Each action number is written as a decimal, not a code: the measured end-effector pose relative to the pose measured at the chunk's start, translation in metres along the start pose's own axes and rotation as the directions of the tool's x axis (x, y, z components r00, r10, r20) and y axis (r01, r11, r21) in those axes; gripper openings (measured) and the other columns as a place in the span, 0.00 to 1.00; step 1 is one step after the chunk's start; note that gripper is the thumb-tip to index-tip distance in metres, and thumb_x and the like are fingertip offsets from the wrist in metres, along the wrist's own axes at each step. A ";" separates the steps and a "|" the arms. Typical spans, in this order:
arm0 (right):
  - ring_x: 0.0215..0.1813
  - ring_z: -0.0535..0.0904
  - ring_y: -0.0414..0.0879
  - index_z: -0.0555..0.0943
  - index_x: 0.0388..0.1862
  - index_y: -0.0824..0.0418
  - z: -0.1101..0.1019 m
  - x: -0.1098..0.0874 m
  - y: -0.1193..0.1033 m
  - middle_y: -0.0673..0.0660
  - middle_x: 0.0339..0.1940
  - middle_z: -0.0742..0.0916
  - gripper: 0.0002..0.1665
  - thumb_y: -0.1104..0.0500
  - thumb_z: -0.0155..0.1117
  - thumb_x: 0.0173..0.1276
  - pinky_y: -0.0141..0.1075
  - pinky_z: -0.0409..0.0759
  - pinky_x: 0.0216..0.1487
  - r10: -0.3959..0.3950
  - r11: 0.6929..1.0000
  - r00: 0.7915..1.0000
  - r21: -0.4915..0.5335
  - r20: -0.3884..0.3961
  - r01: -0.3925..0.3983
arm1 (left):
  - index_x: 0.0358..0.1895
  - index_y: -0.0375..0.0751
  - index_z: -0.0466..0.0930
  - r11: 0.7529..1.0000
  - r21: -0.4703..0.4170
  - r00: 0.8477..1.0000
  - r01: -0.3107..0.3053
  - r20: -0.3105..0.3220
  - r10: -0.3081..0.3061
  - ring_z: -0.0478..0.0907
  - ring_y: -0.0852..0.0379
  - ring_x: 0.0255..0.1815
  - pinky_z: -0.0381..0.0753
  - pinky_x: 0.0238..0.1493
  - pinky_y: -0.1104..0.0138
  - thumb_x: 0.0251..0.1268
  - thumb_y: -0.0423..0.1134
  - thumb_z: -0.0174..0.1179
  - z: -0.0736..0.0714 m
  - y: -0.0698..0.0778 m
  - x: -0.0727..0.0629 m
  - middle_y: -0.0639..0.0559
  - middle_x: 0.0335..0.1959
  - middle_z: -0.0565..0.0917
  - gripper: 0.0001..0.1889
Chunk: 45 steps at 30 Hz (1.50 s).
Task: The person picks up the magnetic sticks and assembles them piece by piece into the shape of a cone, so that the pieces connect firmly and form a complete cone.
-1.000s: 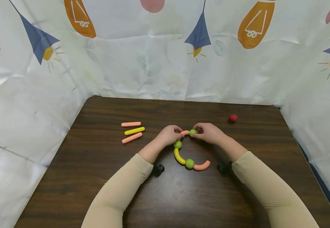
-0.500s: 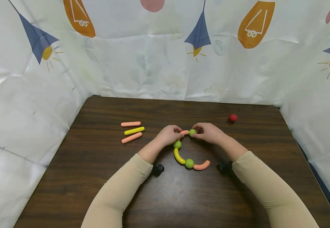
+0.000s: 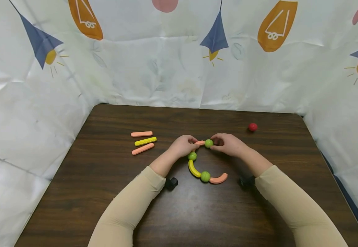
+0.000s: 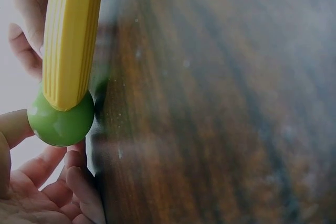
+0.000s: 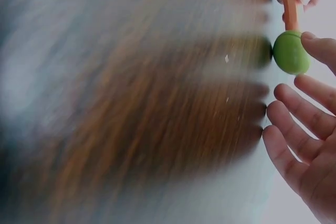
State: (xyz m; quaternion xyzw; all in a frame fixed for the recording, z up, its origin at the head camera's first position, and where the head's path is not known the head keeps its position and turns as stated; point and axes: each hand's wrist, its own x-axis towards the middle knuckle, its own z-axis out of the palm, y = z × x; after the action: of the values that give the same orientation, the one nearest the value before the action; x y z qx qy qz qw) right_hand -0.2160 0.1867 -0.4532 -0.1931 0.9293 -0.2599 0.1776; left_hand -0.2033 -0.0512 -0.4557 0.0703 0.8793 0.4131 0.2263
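Near the table's middle lies a C-shaped chain of toy rods and balls. My left hand [image 3: 182, 146] pinches the curved orange rod [image 3: 200, 143] at its far end, partly covering it. A green ball [image 3: 209, 143] caps that rod; my right hand [image 3: 228, 144] is beside it with fingers spread, and in the right wrist view the thumb [image 5: 317, 48] overlaps the ball's edge. Below the left hand follow another green ball [image 4: 60, 121], a curved yellow rod [image 3: 193, 169], a third green ball [image 3: 205, 177] and a second curved orange rod [image 3: 219, 178] with a free end.
Two straight orange rods [image 3: 141, 134] and a straight yellow rod [image 3: 146, 141] lie to the left. A red ball [image 3: 252, 127] sits at the back right. The dark wooden table [image 3: 104, 192] meets a patterned white cloth [image 3: 166, 82] behind.
My right hand has let go of the green ball and drawn slightly to the right, its fingers spreading. The left hand and the chain look unchanged.
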 end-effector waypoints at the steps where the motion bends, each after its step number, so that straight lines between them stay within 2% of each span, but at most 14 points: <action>1: 0.39 0.77 0.45 0.78 0.61 0.58 0.000 -0.002 0.001 0.52 0.42 0.83 0.27 0.46 0.68 0.68 0.42 0.77 0.42 0.002 1.000 1.000 -0.003 -0.003 -0.002 | 0.53 0.44 0.82 1.000 0.001 1.000 0.001 -0.001 -0.001 0.77 0.54 0.31 0.74 0.34 0.64 0.71 0.52 0.60 0.000 0.000 0.000 0.54 0.31 0.84 0.18; 6: 0.39 0.77 0.45 0.78 0.61 0.59 -0.002 -0.013 0.005 0.52 0.42 0.83 0.28 0.47 0.69 0.68 0.41 0.77 0.42 -0.009 1.000 1.000 -0.018 -0.012 0.009 | 0.54 0.44 0.82 1.000 0.022 1.000 0.004 -0.007 -0.004 0.77 0.54 0.32 0.74 0.35 0.64 0.71 0.52 0.60 0.000 0.000 0.000 0.54 0.33 0.83 0.18; 12: 0.40 0.76 0.44 0.81 0.59 0.56 -0.002 -0.031 0.007 0.49 0.40 0.82 0.25 0.46 0.69 0.67 0.42 0.76 0.43 -0.043 0.998 0.999 -0.042 -0.010 0.043 | 0.56 0.45 0.82 0.999 0.041 1.000 0.006 -0.016 -0.006 0.77 0.54 0.36 0.75 0.38 0.63 0.71 0.52 0.60 0.000 0.001 -0.001 0.53 0.37 0.82 0.19; 19: 0.37 0.74 0.40 0.84 0.55 0.54 0.005 -0.058 0.005 0.44 0.36 0.81 0.21 0.46 0.70 0.67 0.37 0.74 0.39 -0.135 0.989 0.991 -0.062 -0.004 0.134 | 0.56 0.45 0.82 0.999 0.048 1.000 0.010 -0.018 -0.010 0.77 0.53 0.36 0.75 0.38 0.62 0.71 0.52 0.60 0.000 0.002 -0.001 0.53 0.39 0.82 0.19; 23: 0.38 0.75 0.39 0.85 0.53 0.51 0.011 -0.074 0.005 0.42 0.40 0.82 0.19 0.46 0.70 0.66 0.35 0.76 0.40 -0.174 0.983 0.985 -0.050 0.003 0.174 | 0.56 0.45 0.82 0.999 0.036 1.000 0.012 -0.015 -0.011 0.77 0.54 0.35 0.75 0.37 0.63 0.71 0.52 0.60 0.000 0.004 -0.003 0.53 0.36 0.83 0.19; 28: 0.40 0.75 0.38 0.86 0.52 0.49 0.016 -0.088 0.006 0.42 0.43 0.83 0.18 0.47 0.71 0.66 0.35 0.77 0.43 -0.262 0.962 0.964 -0.064 0.048 0.265 | 0.56 0.44 0.82 0.999 0.032 1.000 0.009 -0.013 -0.008 0.77 0.54 0.34 0.75 0.37 0.63 0.72 0.52 0.60 -0.001 0.005 -0.005 0.54 0.34 0.83 0.19; 30: 0.40 0.75 0.38 0.86 0.53 0.50 0.018 -0.092 0.008 0.41 0.43 0.82 0.18 0.47 0.71 0.66 0.35 0.77 0.43 -0.288 0.955 0.955 -0.058 0.074 0.292 | 0.55 0.44 0.82 0.999 0.031 1.000 0.009 -0.015 -0.009 0.77 0.54 0.34 0.75 0.36 0.63 0.72 0.52 0.59 -0.001 0.004 -0.005 0.54 0.34 0.83 0.19; 36: 0.40 0.73 0.37 0.86 0.51 0.44 0.025 -0.097 0.011 0.38 0.41 0.79 0.16 0.46 0.72 0.64 0.34 0.75 0.43 -0.287 0.954 0.950 -0.057 0.126 0.296 | 0.55 0.45 0.82 1.000 0.013 1.000 0.010 -0.007 -0.010 0.78 0.54 0.34 0.75 0.37 0.63 0.71 0.53 0.59 -0.001 0.002 -0.004 0.54 0.34 0.83 0.19; 41: 0.39 0.73 0.36 0.86 0.48 0.42 0.027 -0.096 0.011 0.38 0.40 0.78 0.12 0.50 0.72 0.65 0.33 0.75 0.41 -0.308 0.944 0.944 -0.082 0.122 0.318 | 0.55 0.46 0.82 1.000 0.007 1.000 0.009 -0.001 -0.009 0.78 0.54 0.35 0.76 0.38 0.62 0.71 0.53 0.60 0.001 -0.001 -0.002 0.54 0.35 0.83 0.19; 45: 0.39 0.73 0.36 0.86 0.49 0.43 0.026 -0.093 0.012 0.38 0.39 0.78 0.13 0.51 0.72 0.65 0.34 0.75 0.41 -0.320 0.938 0.940 -0.099 0.114 0.332 | 0.54 0.46 0.82 1.000 -0.006 1.000 0.003 0.016 -0.003 0.79 0.54 0.35 0.76 0.38 0.62 0.71 0.52 0.60 0.001 -0.001 -0.001 0.55 0.34 0.84 0.18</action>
State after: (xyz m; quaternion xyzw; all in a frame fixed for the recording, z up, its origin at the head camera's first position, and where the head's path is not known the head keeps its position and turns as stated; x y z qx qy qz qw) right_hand -0.1274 0.2270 -0.4594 -0.3667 0.8884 -0.2214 0.1648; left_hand -0.2014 -0.0513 -0.4565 0.0716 0.8764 0.4148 0.2339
